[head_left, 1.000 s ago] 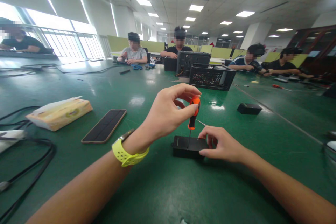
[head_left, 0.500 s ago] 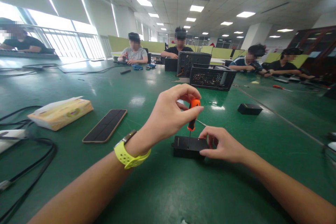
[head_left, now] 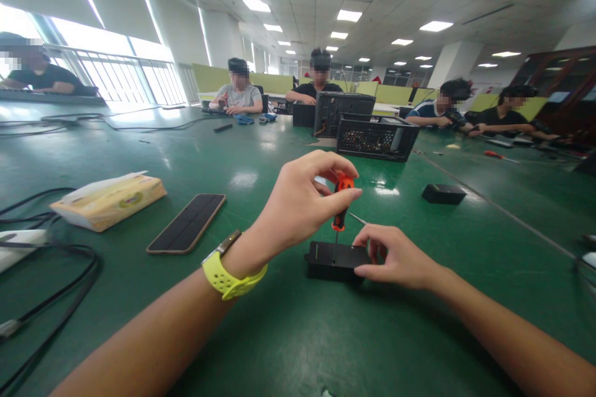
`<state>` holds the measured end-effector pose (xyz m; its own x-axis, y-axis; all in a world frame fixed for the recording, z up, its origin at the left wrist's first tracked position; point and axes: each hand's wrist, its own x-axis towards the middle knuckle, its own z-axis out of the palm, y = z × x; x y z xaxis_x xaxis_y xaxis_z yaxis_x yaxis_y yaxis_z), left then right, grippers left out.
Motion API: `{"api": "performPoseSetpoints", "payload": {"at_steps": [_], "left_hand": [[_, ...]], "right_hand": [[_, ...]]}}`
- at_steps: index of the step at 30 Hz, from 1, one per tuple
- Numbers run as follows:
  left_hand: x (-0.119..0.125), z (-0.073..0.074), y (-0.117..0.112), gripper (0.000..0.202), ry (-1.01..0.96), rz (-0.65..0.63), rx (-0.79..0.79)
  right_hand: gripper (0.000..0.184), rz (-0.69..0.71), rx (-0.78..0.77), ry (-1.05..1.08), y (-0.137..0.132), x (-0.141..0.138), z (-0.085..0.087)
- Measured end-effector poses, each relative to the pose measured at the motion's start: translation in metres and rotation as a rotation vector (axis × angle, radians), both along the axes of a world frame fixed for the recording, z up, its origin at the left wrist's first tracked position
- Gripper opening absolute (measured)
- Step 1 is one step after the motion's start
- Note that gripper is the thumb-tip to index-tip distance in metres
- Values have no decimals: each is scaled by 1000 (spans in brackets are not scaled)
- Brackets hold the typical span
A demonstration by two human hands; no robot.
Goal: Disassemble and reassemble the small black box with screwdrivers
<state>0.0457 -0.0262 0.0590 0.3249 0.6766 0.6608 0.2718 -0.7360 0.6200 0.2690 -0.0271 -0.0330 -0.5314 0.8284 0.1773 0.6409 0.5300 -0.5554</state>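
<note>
My left hand [head_left: 311, 195] pinches the handle of an orange and black screwdriver [head_left: 339, 221], which stands nearly upright. Its thin shaft runs down to the top face of a small black box [head_left: 330, 265], near the front edge. The very tip is too small to make out. At the box's right end, my right hand [head_left: 395, 255] grips it between thumb and fingers against the green table [head_left: 321, 329]. Behind the right fingertips shows a thin metal rod [head_left: 357, 218], partly hidden by my hands.
Left of my hands lie a phone [head_left: 187, 223], a tissue pack [head_left: 109, 198] and black cables [head_left: 79, 273]. Another black box [head_left: 443, 193] sits to the right. Computer cases [head_left: 377, 136] stand farther back, with several people seated around. A red screwdriver [head_left: 496, 154] lies far right.
The screwdriver handle has turned a little within my left fingers, showing different markings. The black box and my right hand hold their place.
</note>
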Motion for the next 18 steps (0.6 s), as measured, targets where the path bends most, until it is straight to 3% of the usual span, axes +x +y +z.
{"api": "performPoseSetpoints", "payload": {"at_steps": [18], "left_hand": [[1, 1, -1, 21, -28, -28, -35]], "right_hand": [[29, 2, -11, 21, 0, 0, 0]]}}
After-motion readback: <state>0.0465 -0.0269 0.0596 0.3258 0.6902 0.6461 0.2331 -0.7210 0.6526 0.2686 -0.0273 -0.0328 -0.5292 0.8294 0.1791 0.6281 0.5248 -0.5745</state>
